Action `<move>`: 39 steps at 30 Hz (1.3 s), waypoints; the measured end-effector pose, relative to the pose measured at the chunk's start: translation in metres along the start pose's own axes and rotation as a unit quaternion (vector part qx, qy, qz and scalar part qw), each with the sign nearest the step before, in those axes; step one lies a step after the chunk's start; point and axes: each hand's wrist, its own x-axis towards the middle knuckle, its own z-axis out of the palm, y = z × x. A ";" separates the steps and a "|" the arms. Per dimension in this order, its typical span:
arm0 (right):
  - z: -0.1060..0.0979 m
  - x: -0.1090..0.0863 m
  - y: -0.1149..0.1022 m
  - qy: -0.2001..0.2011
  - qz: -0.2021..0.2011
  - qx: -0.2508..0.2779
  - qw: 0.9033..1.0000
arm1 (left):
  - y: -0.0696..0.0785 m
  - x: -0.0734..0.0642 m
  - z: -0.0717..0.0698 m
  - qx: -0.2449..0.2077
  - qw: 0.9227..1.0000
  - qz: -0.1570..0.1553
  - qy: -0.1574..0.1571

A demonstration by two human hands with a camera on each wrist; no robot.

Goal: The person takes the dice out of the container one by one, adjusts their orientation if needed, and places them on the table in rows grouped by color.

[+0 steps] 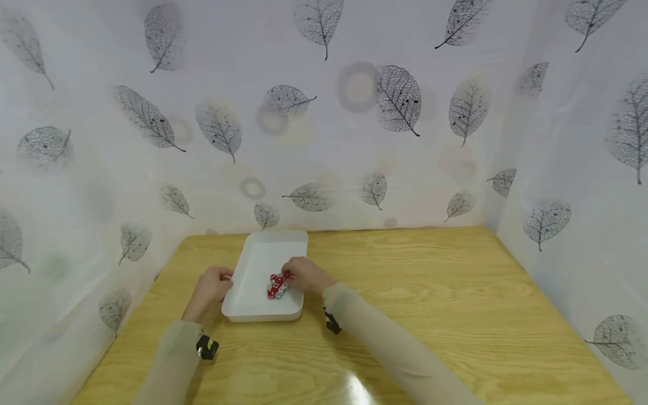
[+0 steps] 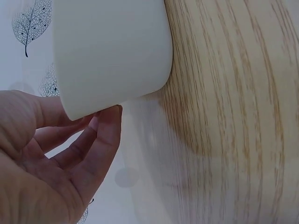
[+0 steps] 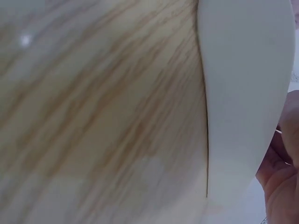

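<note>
A white rectangular tray lies on the table, with a small pile of red and white dice near its right side. My left hand is at the tray's left edge. In the left wrist view, that hand pinches the tray's rim, thumb over the edge and fingers against the outer wall. My right hand reaches over the right rim, its bent fingertips at the red dice. In the right wrist view, the tray wall partly hides this hand; whether it pinches a die is hidden.
The wood-grain table extends to the right and in front of the tray. A pale leaf-print sheet surrounds the back and both sides, close behind the tray's far end. Each wrist wears a small black device.
</note>
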 end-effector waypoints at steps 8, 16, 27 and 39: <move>-0.005 -0.008 0.008 0.081 0.014 0.062 0.995 | -0.001 -0.007 0.003 0.020 1.000 0.014 0.017; -0.013 -0.014 0.020 0.114 0.035 0.106 0.987 | 0.001 -0.007 0.003 0.028 0.999 -0.002 0.018; -0.019 -0.028 0.047 0.125 0.072 0.163 0.976 | 0.001 -0.002 0.000 0.037 0.998 0.030 0.030; -0.010 -0.044 0.079 0.097 0.137 0.201 0.965 | 0.002 -0.003 0.001 0.051 0.998 0.034 0.034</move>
